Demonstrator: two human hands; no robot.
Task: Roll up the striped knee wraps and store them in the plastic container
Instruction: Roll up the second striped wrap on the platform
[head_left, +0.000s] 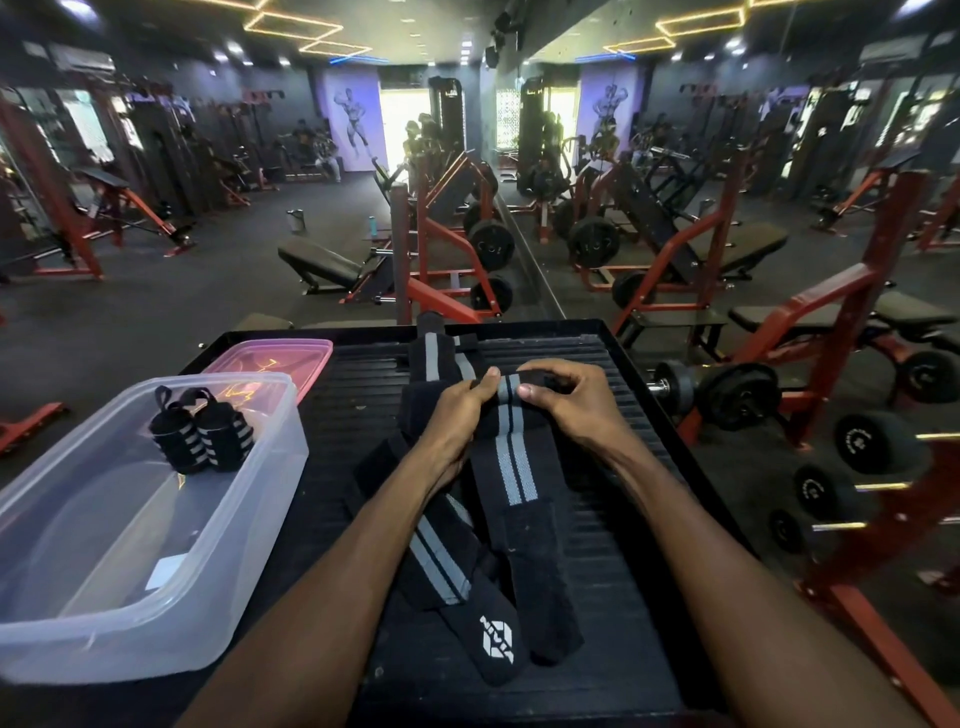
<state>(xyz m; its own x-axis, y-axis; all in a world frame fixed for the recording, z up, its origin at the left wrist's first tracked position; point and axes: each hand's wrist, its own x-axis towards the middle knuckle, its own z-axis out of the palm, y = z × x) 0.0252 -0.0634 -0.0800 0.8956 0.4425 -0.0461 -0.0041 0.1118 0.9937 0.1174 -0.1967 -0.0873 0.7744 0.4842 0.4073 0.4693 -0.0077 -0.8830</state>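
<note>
Your left hand (460, 410) and right hand (566, 402) both pinch the rolled far end of the black grey-striped knee wrap (514, 467), mid-counter (613, 571); clear plastic container (104, 597) sits at the left edge.

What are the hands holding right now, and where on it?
Both hands, left hand and right hand, pinch the far, partly rolled end of the black knee wrap with grey stripes.

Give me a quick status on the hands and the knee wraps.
Both hands, left hand and right hand, pinching the wrap, rolling its far end. Two rolled wraps in the plastic container. Nothing blocking.
</note>
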